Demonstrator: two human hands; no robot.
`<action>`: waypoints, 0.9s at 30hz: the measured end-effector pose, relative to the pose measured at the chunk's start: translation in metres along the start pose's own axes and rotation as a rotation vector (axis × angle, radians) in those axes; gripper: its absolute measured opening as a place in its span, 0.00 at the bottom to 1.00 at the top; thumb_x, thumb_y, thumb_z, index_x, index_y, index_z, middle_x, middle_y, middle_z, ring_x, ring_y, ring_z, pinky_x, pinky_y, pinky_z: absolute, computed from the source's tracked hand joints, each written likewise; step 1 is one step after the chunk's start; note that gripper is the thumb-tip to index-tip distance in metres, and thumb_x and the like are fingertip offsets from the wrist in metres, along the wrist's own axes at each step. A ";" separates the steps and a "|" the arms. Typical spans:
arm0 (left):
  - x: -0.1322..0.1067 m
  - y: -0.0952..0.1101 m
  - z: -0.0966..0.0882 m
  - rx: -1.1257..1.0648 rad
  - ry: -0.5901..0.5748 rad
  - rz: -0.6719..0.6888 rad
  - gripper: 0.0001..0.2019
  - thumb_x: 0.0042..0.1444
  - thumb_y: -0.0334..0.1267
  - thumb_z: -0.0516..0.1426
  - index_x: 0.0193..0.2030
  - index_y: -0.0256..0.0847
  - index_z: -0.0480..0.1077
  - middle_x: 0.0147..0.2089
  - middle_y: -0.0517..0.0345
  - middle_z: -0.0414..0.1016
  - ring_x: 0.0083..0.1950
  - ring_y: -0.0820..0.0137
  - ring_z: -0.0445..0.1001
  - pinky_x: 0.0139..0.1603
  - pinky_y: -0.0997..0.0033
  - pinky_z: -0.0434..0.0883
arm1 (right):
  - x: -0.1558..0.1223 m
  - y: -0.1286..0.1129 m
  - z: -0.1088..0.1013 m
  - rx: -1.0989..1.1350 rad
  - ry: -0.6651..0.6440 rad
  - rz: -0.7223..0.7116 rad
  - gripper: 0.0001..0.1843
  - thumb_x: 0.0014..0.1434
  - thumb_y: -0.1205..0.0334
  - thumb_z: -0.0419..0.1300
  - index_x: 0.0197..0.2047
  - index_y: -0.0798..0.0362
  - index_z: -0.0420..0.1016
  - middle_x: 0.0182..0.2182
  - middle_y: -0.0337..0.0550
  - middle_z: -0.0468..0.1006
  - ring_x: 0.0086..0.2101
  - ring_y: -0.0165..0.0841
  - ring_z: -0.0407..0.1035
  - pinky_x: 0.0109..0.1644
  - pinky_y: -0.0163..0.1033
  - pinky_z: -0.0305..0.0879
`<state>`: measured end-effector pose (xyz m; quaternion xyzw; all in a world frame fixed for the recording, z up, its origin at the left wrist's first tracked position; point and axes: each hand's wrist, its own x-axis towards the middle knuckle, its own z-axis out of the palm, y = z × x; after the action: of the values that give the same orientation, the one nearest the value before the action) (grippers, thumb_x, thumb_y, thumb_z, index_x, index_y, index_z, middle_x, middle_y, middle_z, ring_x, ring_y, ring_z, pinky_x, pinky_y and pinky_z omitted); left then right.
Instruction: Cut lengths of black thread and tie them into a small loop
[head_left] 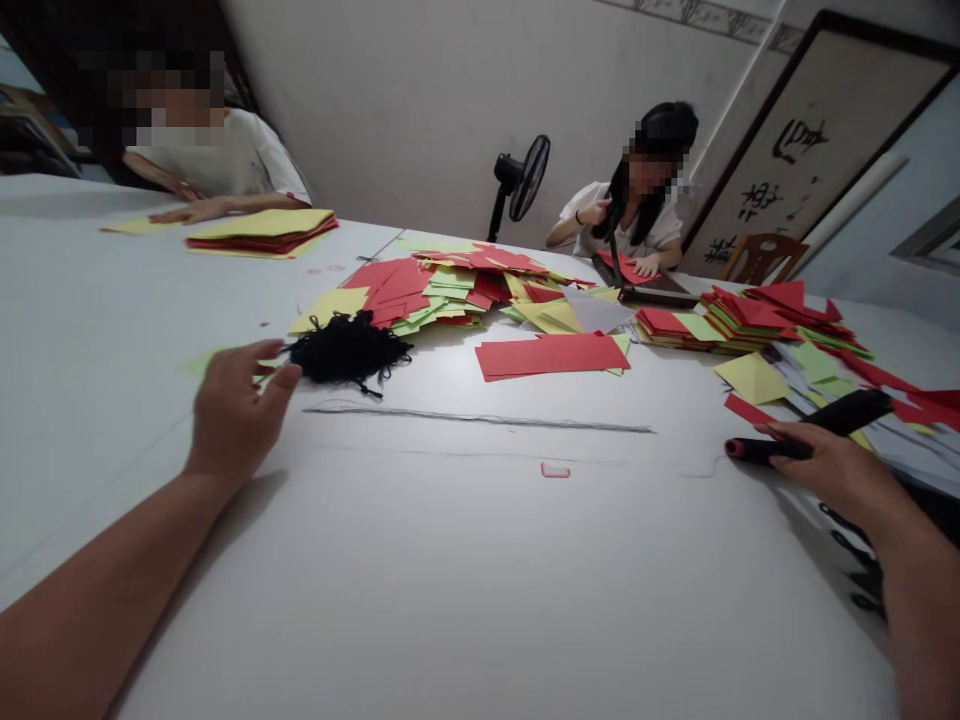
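Two hands: left hand (238, 412) beside black yarn (346, 348), right hand (844, 475) around black tube (851, 412)

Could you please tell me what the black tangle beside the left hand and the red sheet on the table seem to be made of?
The black tangle looks like matte yarn: loose, fibrous loops and stray strands. The red sheet looks like thin matte coloured paper, flat with crisp cut edges, though light card is possible.

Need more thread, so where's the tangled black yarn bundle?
In the head view, the yarn sits left of centre on the white table, between the left hand and coloured paper.
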<state>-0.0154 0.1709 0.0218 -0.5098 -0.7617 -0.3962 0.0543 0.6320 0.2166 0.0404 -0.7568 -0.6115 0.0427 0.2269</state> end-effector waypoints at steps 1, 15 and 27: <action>0.000 0.000 0.000 0.004 0.074 0.034 0.25 0.59 0.45 0.54 0.60 0.34 0.69 0.58 0.45 0.72 0.48 0.65 0.74 0.49 0.66 0.73 | 0.000 0.008 0.001 -0.016 -0.017 0.010 0.23 0.36 0.53 0.61 0.38 0.44 0.82 0.36 0.46 0.82 0.38 0.54 0.76 0.41 0.56 0.72; -0.019 0.097 0.015 -0.122 -0.039 0.585 0.13 0.62 0.40 0.56 0.51 0.41 0.75 0.51 0.50 0.78 0.54 0.60 0.75 0.60 0.54 0.72 | -0.013 0.002 0.001 -0.169 -0.065 -0.070 0.20 0.47 0.48 0.64 0.43 0.43 0.83 0.33 0.47 0.83 0.32 0.49 0.76 0.32 0.48 0.69; -0.121 0.202 0.030 -0.791 -0.956 -0.010 0.34 0.53 0.36 0.62 0.69 0.49 0.65 0.47 0.53 0.82 0.33 0.73 0.72 0.37 0.69 0.73 | -0.087 -0.121 -0.007 0.186 -0.272 -0.513 0.20 0.54 0.50 0.65 0.50 0.41 0.80 0.43 0.39 0.84 0.40 0.38 0.78 0.43 0.40 0.73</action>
<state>0.2170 0.1353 0.0536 -0.6090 -0.4993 -0.3767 -0.4878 0.5031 0.1501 0.0761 -0.5410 -0.8009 0.1405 0.2146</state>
